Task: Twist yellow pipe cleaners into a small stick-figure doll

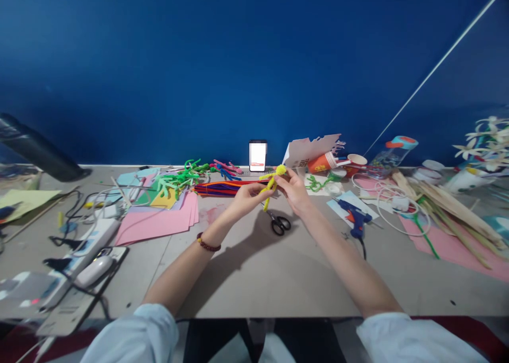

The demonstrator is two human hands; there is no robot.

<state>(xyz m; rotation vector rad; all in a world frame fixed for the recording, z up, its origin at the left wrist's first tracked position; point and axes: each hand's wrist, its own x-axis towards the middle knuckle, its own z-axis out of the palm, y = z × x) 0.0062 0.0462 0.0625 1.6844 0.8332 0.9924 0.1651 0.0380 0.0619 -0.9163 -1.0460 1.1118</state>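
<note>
A yellow pipe-cleaner figure (271,184) with a round knob at its top is held up between both hands, above the middle of the table. My left hand (251,195) pinches it from the left, low on its body. From the right, my right hand (294,189) grips it just below the round knob. Fingers partly cover the middle of the figure. Black-handled scissors (280,225) lie on the table under my hands. Behind my left hand lies a bundle of orange and purple pipe cleaners (217,188). A lit phone (257,156) stands upright against the blue wall.
Left are pink paper sheets (155,226), green pipe-cleaner pieces (170,184), a power strip (85,254) with cables and a white mouse (95,270). Right are a blue glue gun (358,217), an orange paper cup (321,163), a coiled white cable (401,230) and dried stalks (457,219).
</note>
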